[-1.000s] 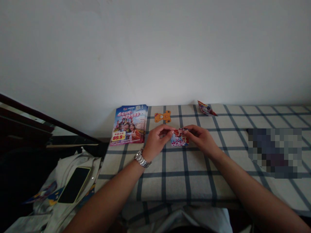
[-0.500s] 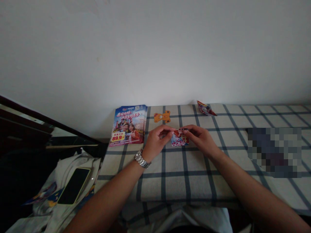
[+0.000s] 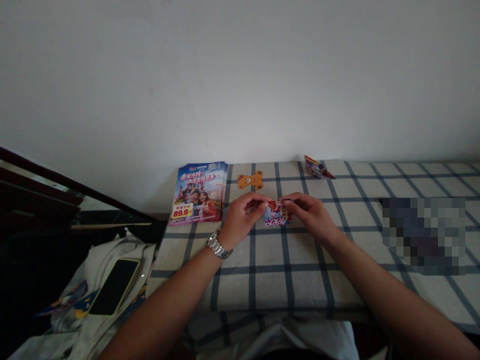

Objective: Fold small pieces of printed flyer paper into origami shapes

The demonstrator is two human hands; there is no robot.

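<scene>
A small folded piece of colourful printed paper (image 3: 275, 214) is held just above the checked tablecloth (image 3: 285, 260). My left hand (image 3: 242, 217), with a metal watch on the wrist, pinches its left top corner with fingers closed. My right hand (image 3: 310, 215) pinches the right top edge in the same way. A stack of colourful flyers (image 3: 198, 192) lies to the left of my hands. A finished folded paper shape (image 3: 318, 168) sits by the wall behind my right hand.
An orange bear-shaped cutout (image 3: 250, 180) lies near the wall. A blurred-out patch (image 3: 423, 235) covers something at the right. Left of the table, a phone (image 3: 114, 286) rests on white cloth. The wall runs directly behind the table.
Hardly anything has changed: both hands keep their pinch on the folded paper, with only slight finger movement along its top edge.
</scene>
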